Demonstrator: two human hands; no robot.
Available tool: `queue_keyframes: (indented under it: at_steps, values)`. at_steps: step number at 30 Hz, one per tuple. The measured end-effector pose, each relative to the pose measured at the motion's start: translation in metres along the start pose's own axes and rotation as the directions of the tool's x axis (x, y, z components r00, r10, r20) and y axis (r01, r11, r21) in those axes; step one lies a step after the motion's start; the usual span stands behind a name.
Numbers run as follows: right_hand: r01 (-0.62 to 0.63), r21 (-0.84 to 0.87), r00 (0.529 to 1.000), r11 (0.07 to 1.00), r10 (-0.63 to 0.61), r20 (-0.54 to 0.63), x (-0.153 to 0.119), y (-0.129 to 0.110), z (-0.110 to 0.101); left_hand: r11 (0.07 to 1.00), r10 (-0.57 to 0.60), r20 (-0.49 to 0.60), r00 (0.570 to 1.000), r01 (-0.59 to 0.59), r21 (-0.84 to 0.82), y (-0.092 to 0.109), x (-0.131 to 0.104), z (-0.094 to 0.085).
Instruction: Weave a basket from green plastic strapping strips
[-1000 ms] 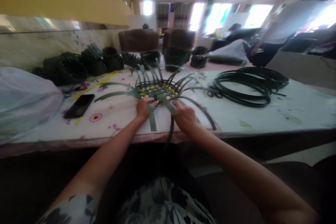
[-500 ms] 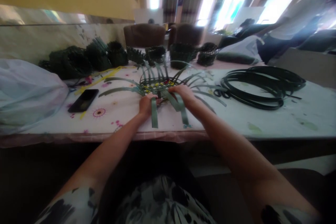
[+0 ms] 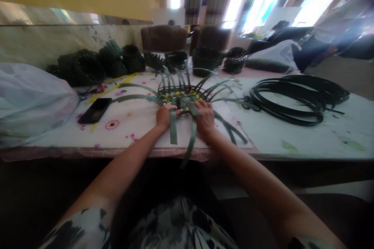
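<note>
A partly woven piece of green and yellow strips (image 3: 178,95) lies on the flowered tablecloth, its loose ends fanning out to the back and both sides. My left hand (image 3: 165,116) is closed on the near left edge of the weave, beside a green strip (image 3: 173,128) that hangs toward me. On the near right edge rests my right hand (image 3: 205,118), fingers bent around the weave's rim. A second long strip (image 3: 191,144) curves down beside it past the table edge. The fingertips of both hands are partly hidden.
A black phone (image 3: 96,111) and a white plastic bag (image 3: 32,105) are on the left. Coiled green strips (image 3: 292,114) lie at the right. Several dark woven baskets (image 3: 204,61) line the back. A person (image 3: 330,27) stands at the far right.
My right hand has turned and come down onto the near right edge. The strip by it now hangs lower and farther left. My left hand stays at its edge.
</note>
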State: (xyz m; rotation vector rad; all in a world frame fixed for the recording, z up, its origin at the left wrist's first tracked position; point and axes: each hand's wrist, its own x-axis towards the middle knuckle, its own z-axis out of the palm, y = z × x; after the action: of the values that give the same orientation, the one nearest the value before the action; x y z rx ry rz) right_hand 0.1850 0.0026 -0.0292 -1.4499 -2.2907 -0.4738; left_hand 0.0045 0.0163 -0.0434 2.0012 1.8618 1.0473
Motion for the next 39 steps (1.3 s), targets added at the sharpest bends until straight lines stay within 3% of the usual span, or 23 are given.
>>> queue_keyframes:
  at_steps: [3,9,14,19,23,27,33,36,39]
  values:
    - [0.004,-0.032,0.997,0.999,-0.007,-0.073,-0.003,-0.008,0.007,1.000,-0.012,-0.002,1.000,0.012,0.004,0.001,0.000,-0.001]
    - [-0.059,0.027,0.996,0.998,0.058,0.065,0.006,-0.011,-0.006,0.998,0.016,0.009,1.000,-0.016,-0.068,-0.002,0.001,0.000]
    - [-0.029,0.076,0.998,0.997,0.025,0.057,0.006,0.003,-0.007,0.991,0.070,0.057,0.996,-0.063,-0.119,0.001,0.002,-0.005]
    - [0.060,0.054,0.996,0.997,-0.063,0.056,0.002,0.012,-0.002,0.989,-0.039,0.078,0.996,0.049,-0.143,0.005,0.002,-0.009]
    - [-0.014,0.047,0.995,0.999,0.009,0.104,0.008,0.010,-0.008,0.969,-0.085,0.125,0.989,0.111,-0.221,0.008,0.004,-0.012]
    - [-0.097,0.085,0.971,0.992,0.075,0.226,0.023,0.006,-0.020,0.909,-0.180,0.255,0.950,0.260,-0.325,0.008,0.007,-0.016]
    - [-0.173,0.095,0.930,0.980,0.130,0.344,0.044,0.001,-0.034,0.872,0.003,0.398,0.917,0.192,-0.450,-0.004,0.009,-0.030]
    - [-0.202,0.083,0.901,0.976,0.152,0.406,0.051,0.002,-0.034,0.846,-0.012,0.462,0.887,0.255,-0.468,-0.007,0.007,-0.037]
    - [-0.220,0.071,0.883,0.973,0.168,0.439,0.058,0.005,-0.029,0.827,-0.005,0.462,0.887,0.263,-0.496,-0.008,0.005,-0.039]
